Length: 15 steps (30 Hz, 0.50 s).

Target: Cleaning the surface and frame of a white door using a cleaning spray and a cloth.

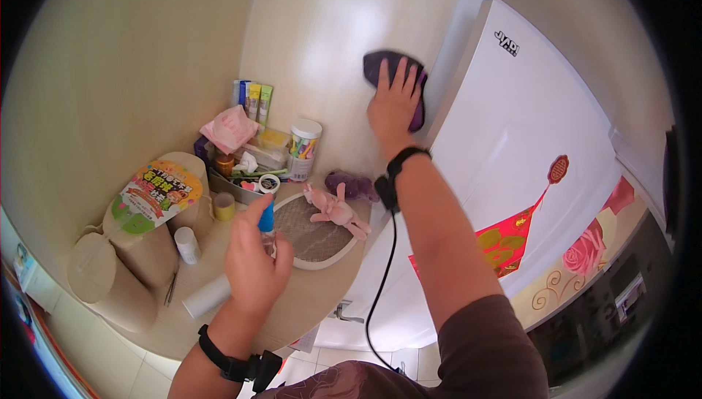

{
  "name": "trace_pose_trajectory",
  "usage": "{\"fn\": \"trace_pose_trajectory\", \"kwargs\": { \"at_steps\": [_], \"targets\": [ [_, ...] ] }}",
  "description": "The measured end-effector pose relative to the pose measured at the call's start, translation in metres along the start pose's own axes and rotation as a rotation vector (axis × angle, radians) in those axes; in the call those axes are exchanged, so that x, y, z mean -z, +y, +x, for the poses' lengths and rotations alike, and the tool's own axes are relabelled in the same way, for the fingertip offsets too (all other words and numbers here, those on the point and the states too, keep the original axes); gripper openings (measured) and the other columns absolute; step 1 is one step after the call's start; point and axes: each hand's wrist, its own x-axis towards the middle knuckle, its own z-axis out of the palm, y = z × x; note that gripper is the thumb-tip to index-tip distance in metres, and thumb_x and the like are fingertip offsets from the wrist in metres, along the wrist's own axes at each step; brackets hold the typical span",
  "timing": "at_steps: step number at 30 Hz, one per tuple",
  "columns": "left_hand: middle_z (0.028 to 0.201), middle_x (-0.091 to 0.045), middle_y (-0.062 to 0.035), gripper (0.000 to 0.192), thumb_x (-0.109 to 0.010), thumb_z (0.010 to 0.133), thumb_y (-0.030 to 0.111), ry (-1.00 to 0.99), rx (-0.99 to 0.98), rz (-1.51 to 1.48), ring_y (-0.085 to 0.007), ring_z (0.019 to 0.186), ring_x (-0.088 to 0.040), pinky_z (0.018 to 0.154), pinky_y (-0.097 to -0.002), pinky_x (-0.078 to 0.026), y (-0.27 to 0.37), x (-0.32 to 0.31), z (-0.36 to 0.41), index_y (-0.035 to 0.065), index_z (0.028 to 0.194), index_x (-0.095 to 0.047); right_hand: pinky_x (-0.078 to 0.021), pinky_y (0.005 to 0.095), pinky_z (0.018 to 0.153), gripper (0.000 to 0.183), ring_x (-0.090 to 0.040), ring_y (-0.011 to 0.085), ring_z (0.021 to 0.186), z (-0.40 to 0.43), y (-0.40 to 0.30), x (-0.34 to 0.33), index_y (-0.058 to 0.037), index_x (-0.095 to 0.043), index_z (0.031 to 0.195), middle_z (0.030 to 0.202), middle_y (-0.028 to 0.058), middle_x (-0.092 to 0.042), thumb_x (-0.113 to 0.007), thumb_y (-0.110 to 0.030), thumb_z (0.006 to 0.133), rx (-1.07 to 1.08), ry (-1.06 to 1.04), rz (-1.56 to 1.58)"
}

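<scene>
My left hand (255,262) grips a small clear spray bottle (267,221) with a blue top, index finger on the top. It is above a rounded wooden shelf (299,311). My right hand (396,106), fingers spread, holds a dark purple cloth (378,67) flat against the pale wood-grain panel (312,32). Beneath my left hand lies an electric mosquito swatter (307,232); my hand hides part of it. A pink plush toy (337,210) rests on its mesh, with a fuzzy purple item (351,185) behind it.
A white refrigerator (526,103) stands right of the panel. Several beige cylinders (140,254) line the shelf's left, a printed hand fan (156,193) on them. A grey bin (236,189) of small goods, a clear jar (304,149) and a white bottle (187,245) stand nearby.
</scene>
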Motion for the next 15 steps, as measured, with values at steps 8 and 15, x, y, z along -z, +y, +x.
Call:
{"fn": "trace_pose_trajectory", "kwargs": {
  "at_steps": [8,15],
  "targets": [
    [0.106,-0.060,-0.0171,0.052,-0.060,0.079,0.001,-0.048,0.170,-0.073,-0.0301,0.081,-0.061,0.068,-0.0366,-0.051,0.008,0.012,-0.001,0.0012,0.131,-0.051,-0.0202,0.0557,0.116,0.068,-0.020,0.0396,0.147,0.119,0.025,0.041,-0.0177,-0.033,0.153,0.160,0.0179,-0.022,-0.051,-0.023,0.088,-0.051,0.105,-0.045],
    [0.110,-0.057,-0.0138,0.054,-0.054,0.082,-0.005,0.022,0.162,-0.098,-0.0194,0.086,-0.059,0.078,-0.0306,-0.050,-0.013,0.007,0.006,0.0013,0.135,-0.045,-0.0111,0.0567,0.118,0.072,-0.007,0.0400,0.149,-0.017,-0.012,0.011,-0.0162,-0.018,0.158,0.163,0.0200,-0.007,-0.047,-0.019,0.092,-0.005,-0.243,-0.058]
  ]
}}
